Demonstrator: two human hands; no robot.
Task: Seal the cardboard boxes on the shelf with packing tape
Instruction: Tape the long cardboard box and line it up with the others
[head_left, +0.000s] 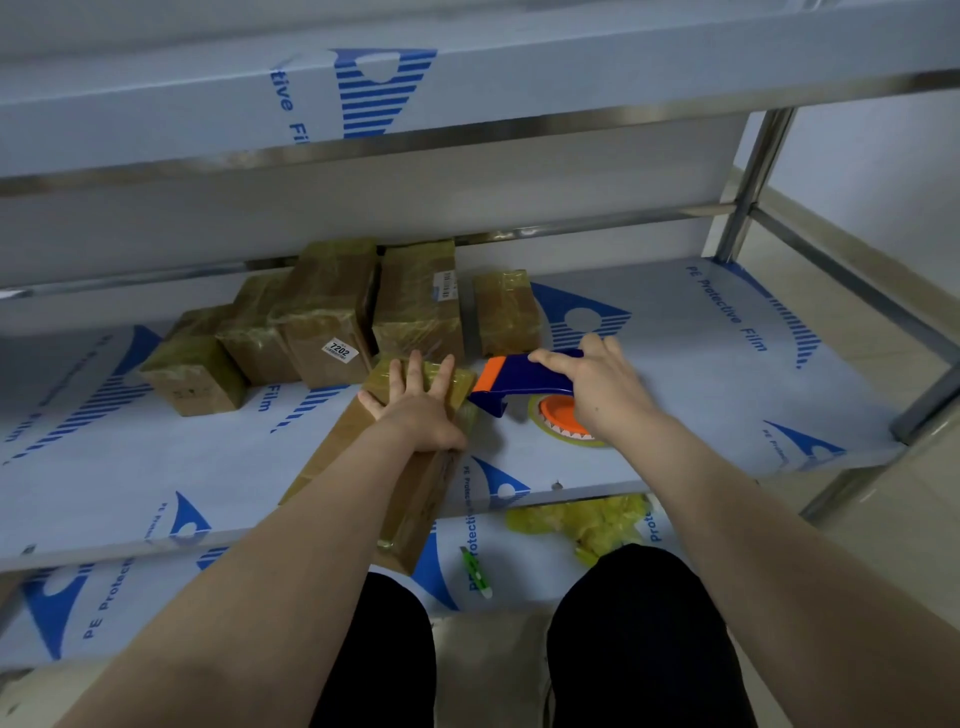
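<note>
A long brown cardboard box (415, 499) lies on the middle shelf (701, 374) and juts over its front edge. My left hand (415, 405) presses flat on the box's far end with fingers spread. My right hand (597, 384) grips a blue and orange tape dispenser (519, 384), whose nose touches the box's far right corner. The roll of clear tape (561, 421) shows below my right hand.
Several taped brown boxes (332, 317) stand at the back of the shelf, one labelled 7202. A green utility knife (475, 571) and crumpled yellow film (587, 522) lie on the lower shelf. The upper shelf (363, 93) overhangs. My knees are below.
</note>
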